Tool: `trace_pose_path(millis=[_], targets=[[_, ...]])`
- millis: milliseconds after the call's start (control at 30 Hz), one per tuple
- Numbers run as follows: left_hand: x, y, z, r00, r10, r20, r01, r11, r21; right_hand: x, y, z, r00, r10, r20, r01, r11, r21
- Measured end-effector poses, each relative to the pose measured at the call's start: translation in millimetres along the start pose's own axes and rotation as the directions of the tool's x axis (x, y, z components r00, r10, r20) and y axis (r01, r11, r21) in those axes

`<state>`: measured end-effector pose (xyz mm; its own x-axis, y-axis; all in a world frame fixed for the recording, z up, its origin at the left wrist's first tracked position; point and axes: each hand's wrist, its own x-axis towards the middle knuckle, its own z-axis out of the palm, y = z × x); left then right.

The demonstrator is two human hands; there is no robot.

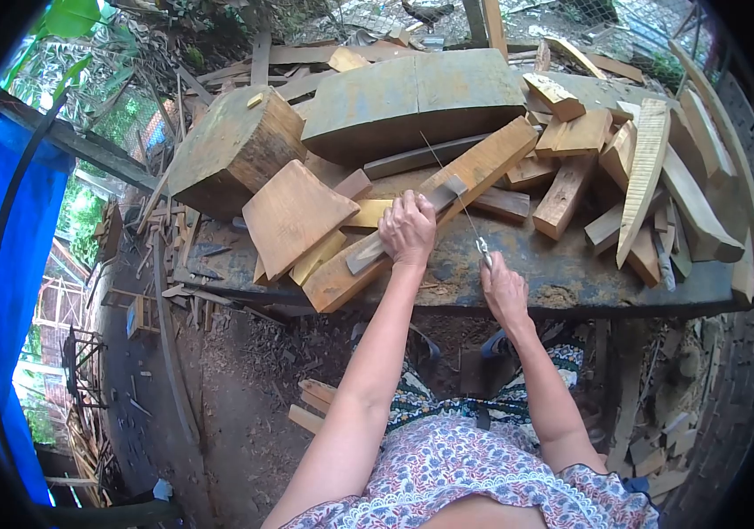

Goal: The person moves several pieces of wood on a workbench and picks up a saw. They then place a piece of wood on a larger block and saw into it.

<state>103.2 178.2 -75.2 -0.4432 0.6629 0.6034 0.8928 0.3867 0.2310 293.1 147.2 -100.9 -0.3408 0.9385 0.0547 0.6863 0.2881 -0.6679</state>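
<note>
My left hand (408, 229) is closed over a dark, narrow wood strip (449, 191), pressing it down on top of a longer orange-brown beam (491, 157). The beam lies slantwise across the workbench (482, 282). In my right hand (505, 286) is the handle of a handsaw (463, 207). Its thin blade, seen edge-on, runs up and away across the beam, just beyond the strip's far end. A curved wood block (297, 216) rests left of my left hand, with smaller yellowish pieces under it.
Big timber blocks (416, 93) stand along the back of the bench, with a squared block (240, 150) at the left. Offcuts and curved planks (646, 176) crowd the right side. A blue tarp (11, 264) hangs at the far left; wood scraps litter the dirt ground.
</note>
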Motion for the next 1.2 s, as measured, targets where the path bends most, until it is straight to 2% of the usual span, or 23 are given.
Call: trace_pose_path(millis=[267, 333, 400, 633, 700, 933, 1133, 1200], targets=[[7, 1, 4, 1.0, -0.011, -0.007, 0.011, 0.999, 0.032, 1, -1, -3, 0.999, 0.029, 0.039, -0.03, 1.0, 0.007], [7, 0, 3, 0.999, -0.013, 0.034, 0.012, 1.0, 0.027, 2, -1, -5, 0.999, 0.024, 0.047, -0.025, 0.999, 0.026], [9, 0, 3, 0.999, -0.016, 0.03, 0.015, 0.999, 0.039, 5, -4, -7, 0.993, 0.067, 0.098, -0.069, 0.998, 0.012], [7, -2, 3, 0.999, -0.019, 0.045, 0.017, 0.999, 0.04, 2, -2, -16, 0.991, 0.025, 0.129, -0.032, 0.998, 0.048], [7, -4, 4, 0.999, -0.024, 0.04, 0.022, 0.999, 0.043, -5, -4, -24, 0.974, 0.105, 0.201, -0.106, 0.994, -0.008], [6, -3, 5, 0.998, -0.032, 0.049, 0.032, 0.999, -0.008, 27, -20, -28, 0.978, 0.067, 0.199, -0.067, 0.998, -0.006], [7, -5, 6, 1.0, -0.012, -0.006, 0.012, 1.0, 0.006, 9, -16, -32, 0.972, 0.072, 0.224, -0.068, 0.997, -0.024], [6, -4, 6, 0.997, -0.039, 0.064, 0.039, 0.999, 0.002, 3, -14, -34, 0.969, 0.08, 0.234, -0.07, 0.996, -0.051]])
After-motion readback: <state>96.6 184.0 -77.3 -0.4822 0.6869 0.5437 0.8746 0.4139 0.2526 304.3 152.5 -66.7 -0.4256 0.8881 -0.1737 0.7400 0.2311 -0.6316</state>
